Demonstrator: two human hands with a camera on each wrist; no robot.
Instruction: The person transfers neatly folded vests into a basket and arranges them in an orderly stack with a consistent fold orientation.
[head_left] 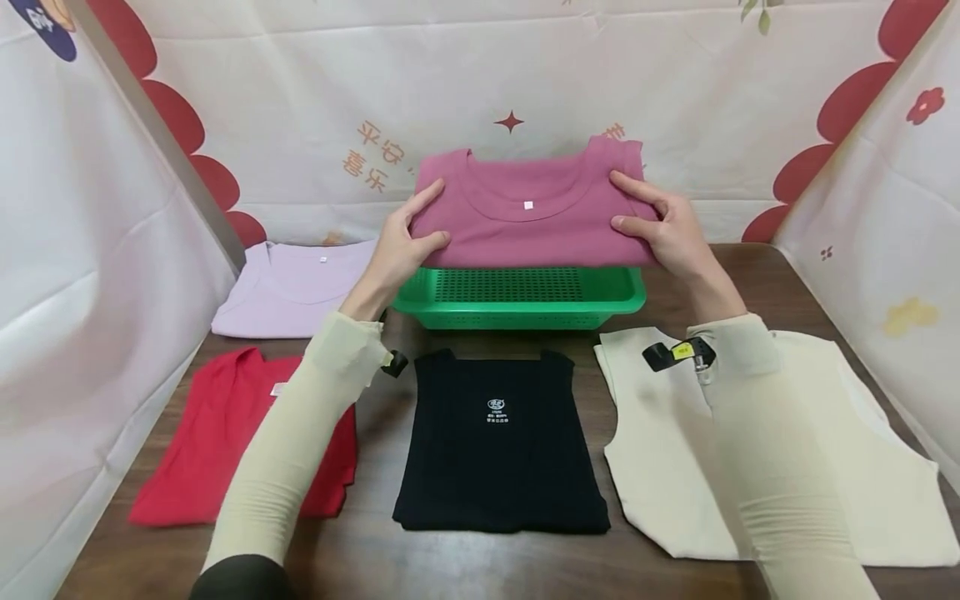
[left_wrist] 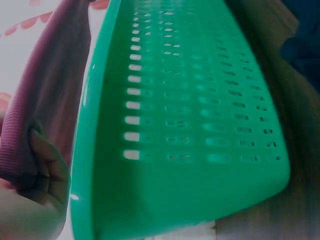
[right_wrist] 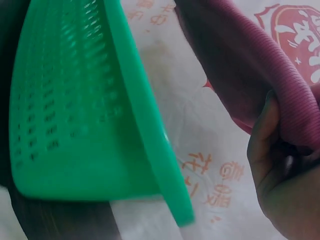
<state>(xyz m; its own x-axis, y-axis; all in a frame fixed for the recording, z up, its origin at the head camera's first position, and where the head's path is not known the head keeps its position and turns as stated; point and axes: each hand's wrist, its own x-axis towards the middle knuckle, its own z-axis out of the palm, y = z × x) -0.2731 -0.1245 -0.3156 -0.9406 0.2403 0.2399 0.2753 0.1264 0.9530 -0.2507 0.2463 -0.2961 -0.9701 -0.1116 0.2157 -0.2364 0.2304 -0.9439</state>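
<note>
A folded pink shirt [head_left: 525,237] with a small white neck label is held up above the green basket [head_left: 517,315]. Its left side is gripped by my left hand [head_left: 401,242], thumb on the front. On the opposite side my right hand [head_left: 671,229] pinches the shirt, with thumb and a finger on the front and other fingers hidden behind. Both wrist views show the fingers curled round the ribbed pink cloth [left_wrist: 20,115], with the perforated green basket wall [right_wrist: 135,100] beside it.
A lilac shirt [head_left: 300,292] lies at the back left, a red shirt [head_left: 187,450] in front of it. A folded black shirt [head_left: 498,467] lies front centre. Cream garment [head_left: 660,483] spreads at right, under my forearm. Printed white cloth [head_left: 300,108] walls the table [head_left: 360,558].
</note>
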